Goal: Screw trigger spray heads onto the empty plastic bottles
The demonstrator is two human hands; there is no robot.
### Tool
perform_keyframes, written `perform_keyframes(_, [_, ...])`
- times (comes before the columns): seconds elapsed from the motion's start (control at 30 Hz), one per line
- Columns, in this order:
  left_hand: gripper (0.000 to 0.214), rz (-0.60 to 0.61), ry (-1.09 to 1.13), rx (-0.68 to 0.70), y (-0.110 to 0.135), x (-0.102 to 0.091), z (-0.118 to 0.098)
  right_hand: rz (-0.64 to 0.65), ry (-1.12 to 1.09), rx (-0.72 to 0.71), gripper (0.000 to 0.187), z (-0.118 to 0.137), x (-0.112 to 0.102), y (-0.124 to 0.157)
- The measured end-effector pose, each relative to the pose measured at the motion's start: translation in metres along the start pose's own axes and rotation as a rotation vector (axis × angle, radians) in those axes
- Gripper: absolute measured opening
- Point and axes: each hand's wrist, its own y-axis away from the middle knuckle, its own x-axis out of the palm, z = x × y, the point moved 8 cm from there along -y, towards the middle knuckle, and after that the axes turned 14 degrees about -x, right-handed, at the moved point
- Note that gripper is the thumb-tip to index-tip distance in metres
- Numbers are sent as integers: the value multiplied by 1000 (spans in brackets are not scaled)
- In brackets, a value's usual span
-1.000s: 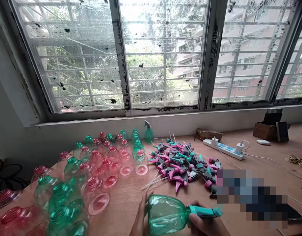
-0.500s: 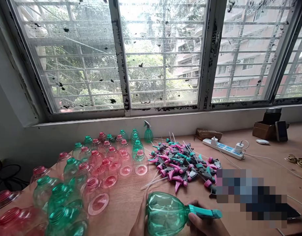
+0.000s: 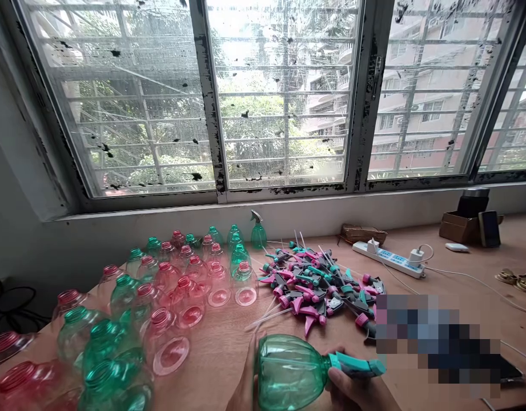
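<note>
At the bottom edge I hold a clear green plastic bottle (image 3: pixel 288 371) on its side, base to the left. My left hand (image 3: pixel 244 383) cups its base end. My right hand (image 3: pixel 356 393) is closed round the neck, where a teal spray trigger head (image 3: pixel 357 365) sits and points right. Both hands are partly cut off by the frame. Beyond the bottle lies a heap of pink and teal trigger heads (image 3: pixel 318 282) with white dip tubes.
Several capless pink and green bottles (image 3: pixel 160 297) crowd the left of the wooden table (image 3: pixel 460 285). One finished green spray bottle (image 3: pixel 258 230) stands by the sill. A white power strip (image 3: pixel 391 258), cardboard box (image 3: pixel 460 225) and phone (image 3: pixel 490 228) lie at right. A pixelated patch covers the lower right.
The bottle has turned slightly in my hands and the trigger head has tilted a little; the hands stay in place.
</note>
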Motion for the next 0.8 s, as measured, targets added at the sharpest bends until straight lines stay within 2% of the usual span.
perform_keyframes(0.2, [93, 0, -7, 126, -1, 6, -2, 24, -7, -3, 40, 10, 2, -1])
perform_keyframes(0.3, [90, -7, -50, 105, 3, 7, -3, 14, -9, -24, 41, 15, 1, -2])
perform_keyframes(0.4, [112, -19, -101, 95, 11, 6, -21, 17, 23, -52, 43, 23, 2, -2])
perform_keyframes(0.53, [89, -22, -75, -14, 17, 4, -39, 79, 53, -68, 46, 33, 8, -1])
perform_keyframes(0.63, [89, 23, 24, -29, 15, 8, -35, 76, 50, -75, 45, 35, 9, 0])
perform_keyframes(0.7, [96, 64, 82, 19, 10, 11, -28, 50, 42, -83, 46, 34, 7, 0])
perform_keyframes(0.8, [95, 45, 64, 78, 3, 10, -15, 20, 32, -85, 47, 27, 2, 0])
